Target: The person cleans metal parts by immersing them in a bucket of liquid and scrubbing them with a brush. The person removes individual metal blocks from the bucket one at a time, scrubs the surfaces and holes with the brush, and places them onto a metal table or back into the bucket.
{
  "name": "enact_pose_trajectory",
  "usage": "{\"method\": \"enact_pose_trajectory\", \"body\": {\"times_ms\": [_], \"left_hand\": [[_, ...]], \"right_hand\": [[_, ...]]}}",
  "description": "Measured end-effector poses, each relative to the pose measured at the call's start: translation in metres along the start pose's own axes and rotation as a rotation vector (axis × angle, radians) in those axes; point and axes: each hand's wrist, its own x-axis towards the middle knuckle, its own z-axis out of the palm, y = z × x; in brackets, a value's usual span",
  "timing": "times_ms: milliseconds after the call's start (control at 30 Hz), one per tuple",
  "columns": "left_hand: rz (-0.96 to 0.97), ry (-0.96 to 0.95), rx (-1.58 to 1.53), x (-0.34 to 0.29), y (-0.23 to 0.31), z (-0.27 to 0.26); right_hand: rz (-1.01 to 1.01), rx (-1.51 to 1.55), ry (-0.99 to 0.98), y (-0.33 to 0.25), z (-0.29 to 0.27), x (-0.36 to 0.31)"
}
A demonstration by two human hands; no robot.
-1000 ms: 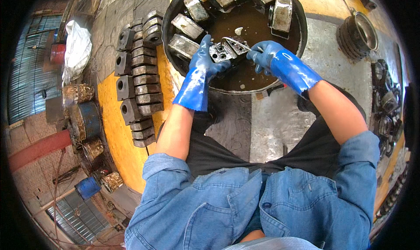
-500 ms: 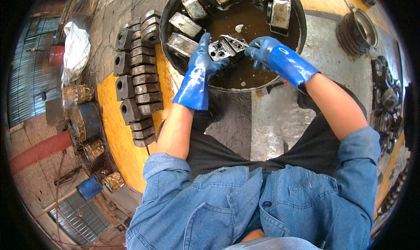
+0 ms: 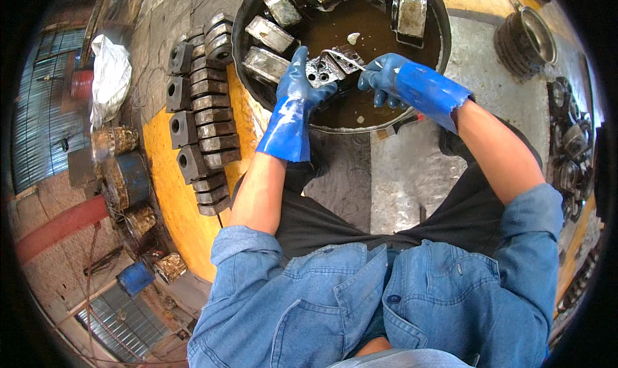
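Observation:
Both my hands wear long blue rubber gloves. My left hand [image 3: 298, 88] grips a wet metal block with holes [image 3: 320, 72] in its face, with the thumb and fingers on its sides. My right hand [image 3: 385, 79] is closed on a thin hooked metal rod [image 3: 351, 59], whose bent end reaches toward the block. A second holed metal block [image 3: 347, 54] lies close beside the first. Both hands are over a round dark tub [image 3: 444, 36] of murky brown liquid. Several rectangular metal blocks [image 3: 272, 33] lie along its inner side.
Left of the tub stand rows of dark and greyish metal blocks [image 3: 214, 104] on a yellow surface. A white sack [image 3: 111, 78] and rusty cans [image 3: 116, 141] are farther left. At the right are stacked metal rings [image 3: 524, 46] and dark metal parts [image 3: 571, 142].
My right hand has shifted slightly, with the rod still in it. The left hand keeps its grip on the holed block. The whole view has tilted a little.

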Motion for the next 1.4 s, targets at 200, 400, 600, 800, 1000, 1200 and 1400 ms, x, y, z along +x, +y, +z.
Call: {"method": "enact_pose_trajectory", "body": {"times_ms": [200, 400, 600, 800, 1000, 1200, 1400], "left_hand": [[-0.077, -0.05, -0.019, -0.003, 0.025, -0.016], [-0.054, -0.022, -0.057, -0.003, 0.024, -0.011], [-0.078, -0.049, -0.094, 0.002, 0.019, -0.012], [-0.059, -0.049, -0.049, 0.003, 0.021, -0.01], [-0.052, -0.069, -0.045, 0.003, 0.029, -0.016], [-0.057, -0.068, -0.07, 0.006, 0.019, -0.011], [-0.035, -0.063, -0.097, 0.009, 0.013, -0.008]], "right_hand": [[-0.024, -0.004, 0.125, 0.008, 0.002, 0.018], [0.072, -0.05, 0.109, -0.002, -0.001, 0.01], [0.015, 0.022, -0.011, 0.0, 0.0, 0.008], [0.053, -0.164, -0.046, 0.002, -0.025, 0.011], [-0.068, -0.271, 0.23, 0.001, -0.016, 0.015], [-0.071, -0.02, -0.012, 0.008, -0.009, 0.0], [0.076, -0.145, 0.151, 0.002, -0.04, 0.008]]}}
